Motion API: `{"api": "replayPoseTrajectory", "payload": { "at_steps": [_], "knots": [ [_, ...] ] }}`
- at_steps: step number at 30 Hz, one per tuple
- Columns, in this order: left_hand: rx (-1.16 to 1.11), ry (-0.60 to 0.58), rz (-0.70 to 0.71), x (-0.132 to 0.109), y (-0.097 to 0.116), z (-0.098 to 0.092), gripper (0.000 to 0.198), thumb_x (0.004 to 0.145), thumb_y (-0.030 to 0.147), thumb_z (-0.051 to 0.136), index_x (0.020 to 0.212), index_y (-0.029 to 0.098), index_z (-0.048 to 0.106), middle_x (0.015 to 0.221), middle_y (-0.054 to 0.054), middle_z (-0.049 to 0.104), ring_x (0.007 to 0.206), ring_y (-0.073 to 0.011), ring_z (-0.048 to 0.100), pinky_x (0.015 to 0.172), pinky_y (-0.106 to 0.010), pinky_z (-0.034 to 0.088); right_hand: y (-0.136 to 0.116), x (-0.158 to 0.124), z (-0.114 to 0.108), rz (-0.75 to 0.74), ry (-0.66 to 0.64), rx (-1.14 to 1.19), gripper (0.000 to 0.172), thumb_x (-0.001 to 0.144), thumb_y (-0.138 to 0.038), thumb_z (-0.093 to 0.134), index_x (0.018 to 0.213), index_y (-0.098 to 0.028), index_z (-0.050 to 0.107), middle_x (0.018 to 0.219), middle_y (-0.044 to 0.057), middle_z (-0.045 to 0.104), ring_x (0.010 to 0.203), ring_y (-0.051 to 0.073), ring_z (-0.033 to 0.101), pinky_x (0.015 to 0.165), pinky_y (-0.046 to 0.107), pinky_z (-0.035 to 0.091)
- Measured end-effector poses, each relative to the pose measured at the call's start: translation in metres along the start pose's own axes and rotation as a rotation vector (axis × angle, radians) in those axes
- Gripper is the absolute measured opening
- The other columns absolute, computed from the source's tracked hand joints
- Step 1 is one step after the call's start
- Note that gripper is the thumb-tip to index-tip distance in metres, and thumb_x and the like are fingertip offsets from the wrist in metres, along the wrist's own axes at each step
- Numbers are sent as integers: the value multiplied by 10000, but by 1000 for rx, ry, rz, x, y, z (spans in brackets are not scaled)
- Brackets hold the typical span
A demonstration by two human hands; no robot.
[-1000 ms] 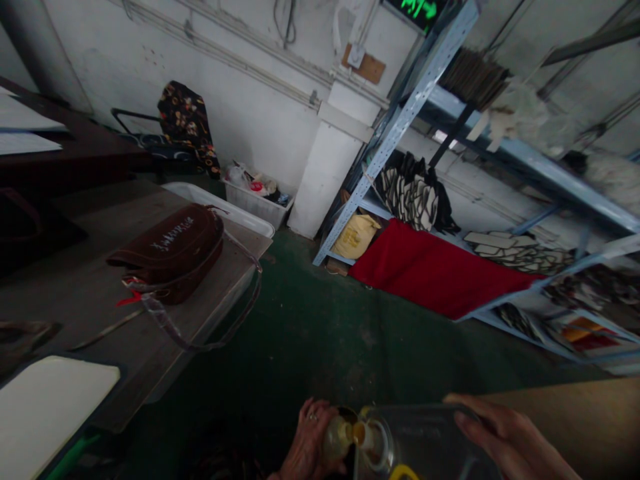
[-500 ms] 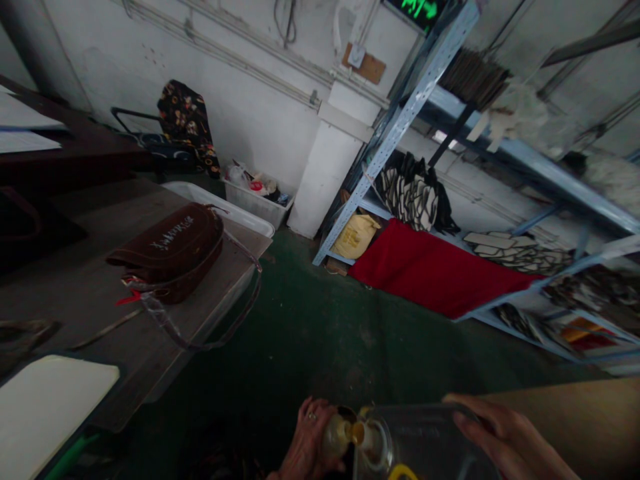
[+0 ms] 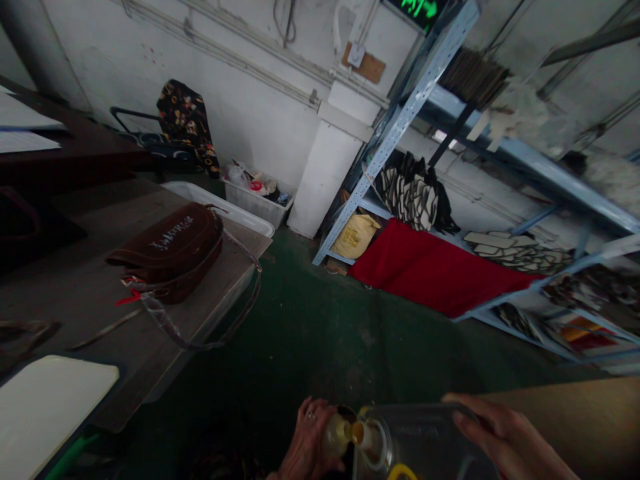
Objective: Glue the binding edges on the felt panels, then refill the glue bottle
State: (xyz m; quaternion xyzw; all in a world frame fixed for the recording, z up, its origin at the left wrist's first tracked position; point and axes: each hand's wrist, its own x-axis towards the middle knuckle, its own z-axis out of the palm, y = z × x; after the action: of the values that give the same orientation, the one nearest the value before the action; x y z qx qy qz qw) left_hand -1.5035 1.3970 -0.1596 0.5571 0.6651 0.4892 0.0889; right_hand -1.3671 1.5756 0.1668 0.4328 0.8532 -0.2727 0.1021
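Note:
At the bottom edge of the head view my left hand (image 3: pixel 307 441) grips a small bottle (image 3: pixel 336 433) with yellowish liquid in it. My right hand (image 3: pixel 505 437) holds a large clear plastic jug (image 3: pixel 420 443), tipped on its side so that its spout meets the small bottle's mouth. A yellow handle shows at the jug's neck. A ring sits on one finger of my left hand. Both hands are cut off by the frame's lower edge.
A brown bag (image 3: pixel 170 250) with a clear strap lies on a grey table (image 3: pixel 90 293) at left, near a white board (image 3: pixel 45 407). Blue metal shelving (image 3: pixel 410 100) with a red cloth (image 3: pixel 430 270) stands at right. Green floor (image 3: pixel 310 333) lies between. A wooden surface (image 3: pixel 590 413) is at lower right.
Almost nothing differs. Both hands keep the jug tipped against the small bottle, and the view has shifted very slightly.

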Motion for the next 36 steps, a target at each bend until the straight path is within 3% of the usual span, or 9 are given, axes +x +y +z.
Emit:
{"api": "replayPoseTrajectory", "payload": {
  "at_steps": [5, 15, 28, 36],
  "knots": [
    [23, 61, 36, 1, -1, 3, 833, 620, 719, 655, 1230, 182, 469, 1080, -102, 654, 1018, -283, 609, 971, -477, 401, -6, 0, -1, -1, 38, -43, 475, 770, -559, 457, 1061, -259, 682, 1052, 11, 701, 1035, 236, 621, 894, 305, 468],
    [-60, -19, -15, 2, 2, -2, 788, 640, 666, 683, 1241, 210, 455, 1089, -82, 645, 1026, -261, 602, 1011, -484, 355, 1, -1, 1, -12, 20, 17, 480, 775, -579, 477, 1083, -267, 669, 1076, 17, 694, 1027, 227, 621, 887, 300, 465],
    [-24, 38, 27, 4, 5, -7, 789, 645, 671, 674, 1238, 192, 471, 1052, -90, 668, 960, -257, 640, 989, -491, 403, -8, -2, 0, -23, 43, -10, 461, 789, -557, 475, 1062, -247, 679, 1037, 24, 706, 1002, 236, 634, 866, 310, 478],
    [-12, 52, 40, -1, 0, 4, 828, 647, 678, 669, 1262, 187, 411, 1048, -98, 668, 953, -269, 650, 969, -544, 409, -2, 3, 0, 12, 21, -46, 432, 799, -533, 465, 1067, -267, 677, 1058, 10, 699, 1035, 237, 622, 903, 322, 466]
  ]
}}
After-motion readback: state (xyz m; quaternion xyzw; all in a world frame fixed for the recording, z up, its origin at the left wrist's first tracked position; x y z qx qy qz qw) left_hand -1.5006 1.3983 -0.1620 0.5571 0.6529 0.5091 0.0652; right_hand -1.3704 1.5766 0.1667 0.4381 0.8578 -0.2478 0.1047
